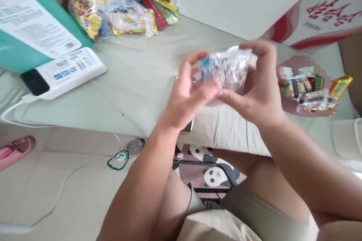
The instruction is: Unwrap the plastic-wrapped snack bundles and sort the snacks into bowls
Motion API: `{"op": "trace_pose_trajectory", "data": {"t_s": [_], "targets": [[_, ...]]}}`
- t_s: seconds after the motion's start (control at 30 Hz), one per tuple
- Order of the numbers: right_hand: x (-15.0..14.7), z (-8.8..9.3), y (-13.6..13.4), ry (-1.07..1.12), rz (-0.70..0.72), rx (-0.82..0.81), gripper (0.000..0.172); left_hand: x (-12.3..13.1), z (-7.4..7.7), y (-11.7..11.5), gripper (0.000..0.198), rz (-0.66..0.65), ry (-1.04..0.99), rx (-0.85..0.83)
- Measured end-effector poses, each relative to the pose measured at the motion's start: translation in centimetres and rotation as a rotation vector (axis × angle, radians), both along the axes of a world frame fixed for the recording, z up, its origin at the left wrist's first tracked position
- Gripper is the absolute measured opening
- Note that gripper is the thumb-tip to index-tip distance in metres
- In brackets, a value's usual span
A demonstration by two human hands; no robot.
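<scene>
Over the edge of the pale table (132, 90), your two forearms (147, 162) point forward and converge. Above this table, your left hand (188, 94) and your right hand (258, 83) face each other, fingers curved. Both grips are narrowed around the crinkled, shiny packet (226, 69), held up over the table; your thumbs (207, 92) almost meet at its near side.

I can't read any words from here | white box (316, 19): big red writing, too blurry | green box (55, 11): tiny lines and a bar code (69, 45) on its white label (26, 11) | white gadget (63, 71): blue writing, fuzzy | shiny packet (226, 67): print is smeary
</scene>
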State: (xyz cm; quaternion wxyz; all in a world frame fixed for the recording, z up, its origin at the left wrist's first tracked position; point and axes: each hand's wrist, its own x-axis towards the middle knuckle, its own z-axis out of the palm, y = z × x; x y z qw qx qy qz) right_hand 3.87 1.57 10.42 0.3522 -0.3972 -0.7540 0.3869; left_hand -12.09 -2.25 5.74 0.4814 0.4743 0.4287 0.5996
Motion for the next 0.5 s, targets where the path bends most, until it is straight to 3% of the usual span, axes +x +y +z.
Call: {"op": "trace_pose_trajectory", "data": {"t_s": [0.07,0.13,0.23,0.33,0.43,0.5], "targets": [[3.7,-1.0,-2.7,-0.014,-0.078,-0.024,0.07,2.2,-0.3,-0.8,0.052,-0.265,-0.03,-0.018],[7.4,-2.1,-5.0,-0.065,-0.168,0.008,0.054,4.2,-0.8,-1.4,0.058,-0.389,-0.042,-0.066],[13.4,-4.2,-7.7,-0.217,-0.427,0.085,0.034,6.4,-1.7,-1.6,0.054,-0.425,0.039,-0.117],[18.9,-6.5,-9.1,-0.507,-0.732,0.114,0.03,7.9,-2.6,-1.0,0.048,-0.448,0.091,-0.183],[22.1,-8.4,-9.3,-0.746,-0.765,0.033,0.039,9.3,-3.1,-0.3,0.041,-0.46,0.133,-0.209],[22.7,-9.0,-8.9,-0.797,-0.718,0.009,0.032,10.1,-3.3,0.1,0.042,-0.438,0.178,-0.195]]}}
